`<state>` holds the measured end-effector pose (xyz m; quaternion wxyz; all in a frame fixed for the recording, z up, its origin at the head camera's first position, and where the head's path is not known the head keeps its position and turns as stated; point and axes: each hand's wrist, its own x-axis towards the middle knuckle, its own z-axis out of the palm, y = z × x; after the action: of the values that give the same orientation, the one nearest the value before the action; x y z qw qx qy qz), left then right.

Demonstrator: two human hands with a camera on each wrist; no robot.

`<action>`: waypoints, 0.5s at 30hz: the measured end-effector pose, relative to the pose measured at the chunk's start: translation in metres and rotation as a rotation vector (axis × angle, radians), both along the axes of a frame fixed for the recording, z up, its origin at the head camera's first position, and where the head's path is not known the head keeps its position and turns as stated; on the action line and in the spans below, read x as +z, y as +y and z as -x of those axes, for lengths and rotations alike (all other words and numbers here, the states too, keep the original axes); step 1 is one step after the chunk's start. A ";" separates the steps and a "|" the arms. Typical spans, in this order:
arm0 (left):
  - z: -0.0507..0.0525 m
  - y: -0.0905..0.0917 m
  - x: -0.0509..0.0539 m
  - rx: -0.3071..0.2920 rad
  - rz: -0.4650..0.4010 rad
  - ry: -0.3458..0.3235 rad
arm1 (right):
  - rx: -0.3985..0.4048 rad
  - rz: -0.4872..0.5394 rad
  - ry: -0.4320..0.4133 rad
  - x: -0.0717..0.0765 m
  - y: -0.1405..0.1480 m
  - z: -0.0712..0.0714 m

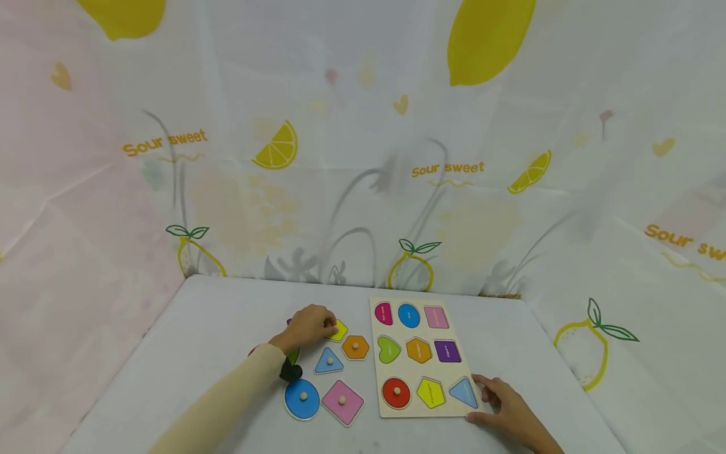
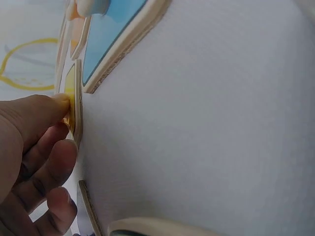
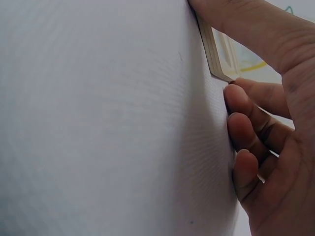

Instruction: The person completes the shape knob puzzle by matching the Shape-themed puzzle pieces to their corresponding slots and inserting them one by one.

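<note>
My left hand (image 1: 305, 326) pinches a yellow pentagon puzzle piece (image 1: 342, 331) left of the puzzle board; its knob is hidden. In the left wrist view, the thumb (image 2: 39, 110) lies against the top of the yellow piece (image 2: 72, 88), with the other fingers curled below. The pale wooden puzzle board (image 1: 408, 411) lies flat, with printed shapes in rows. A red knobbed circle (image 1: 391, 401) sits at its near left. At the near right corner, my right hand (image 1: 507, 410) grips the board's edge between thumb and forefinger, beside the blue triangle shape (image 1: 465, 392).
Loose knobbed pieces lie left of the board: an orange hexagon (image 1: 362, 353), a blue triangle (image 1: 323, 366), a blue circle (image 1: 293, 408) and a pink square (image 1: 350, 397). Green and purple pieces are partly hidden by the left arm. A lemon-printed cloth (image 1: 351, 208) hangs behind the white table.
</note>
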<state>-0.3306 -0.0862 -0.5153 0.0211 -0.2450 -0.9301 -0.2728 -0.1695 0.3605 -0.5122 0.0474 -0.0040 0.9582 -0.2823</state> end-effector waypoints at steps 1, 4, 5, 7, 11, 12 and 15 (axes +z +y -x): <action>0.000 -0.001 -0.001 -0.001 0.012 0.007 | 0.003 0.003 0.000 0.000 -0.001 0.000; 0.000 -0.003 -0.004 0.000 0.037 0.021 | 0.015 0.000 -0.001 0.000 -0.002 0.000; -0.001 -0.004 -0.004 0.000 0.035 0.027 | 0.017 0.003 -0.003 0.000 -0.002 0.001; -0.003 -0.006 -0.003 0.003 0.023 0.038 | 0.021 0.003 -0.005 0.000 -0.003 0.001; -0.004 -0.007 0.002 0.005 -0.012 0.057 | 0.013 -0.005 -0.011 0.001 -0.004 0.000; -0.004 -0.006 0.004 0.007 -0.016 0.057 | 0.010 -0.013 -0.011 0.001 -0.004 0.000; -0.005 -0.005 0.007 -0.002 -0.039 0.047 | 0.011 -0.032 -0.006 0.001 -0.001 -0.001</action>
<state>-0.3259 -0.0908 -0.5087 0.0477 -0.2517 -0.9237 -0.2849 -0.1688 0.3598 -0.5113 0.0519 -0.0076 0.9623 -0.2668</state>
